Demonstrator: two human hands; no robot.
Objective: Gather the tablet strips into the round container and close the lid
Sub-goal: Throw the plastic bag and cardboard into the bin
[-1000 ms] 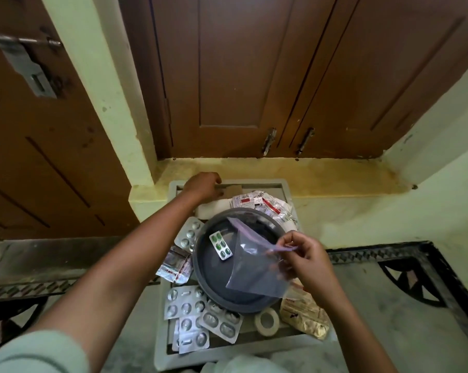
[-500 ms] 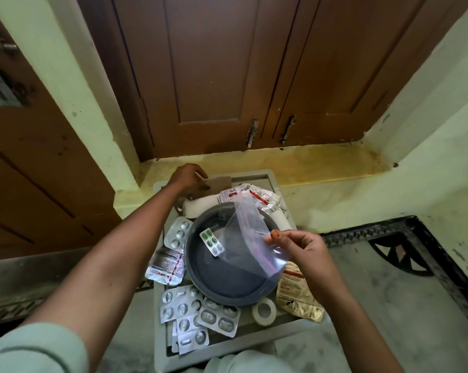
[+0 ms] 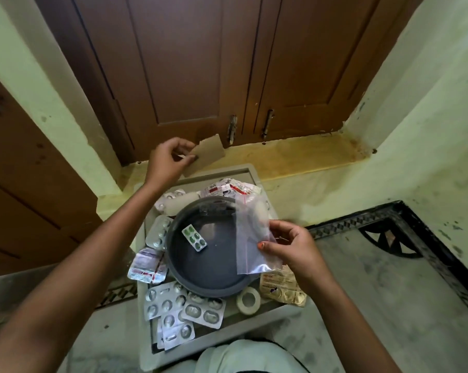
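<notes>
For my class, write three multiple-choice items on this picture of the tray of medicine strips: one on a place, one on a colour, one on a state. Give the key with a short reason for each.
1. Where does the green tablet strip lie?
A. inside the round container
B. on the window ledge
C. under the tape roll

2. What colour is the round container?
A. white
B. dark grey
C. red

3. What is the right hand doing?
A. resting empty
B. closing a lid
C. holding a clear plastic bag

Key: 1 A, the strip rests on the container's floor. 2 B, its wall and floor are dark grey. 3 C, its fingers pinch the bag over the container's rim.
</notes>
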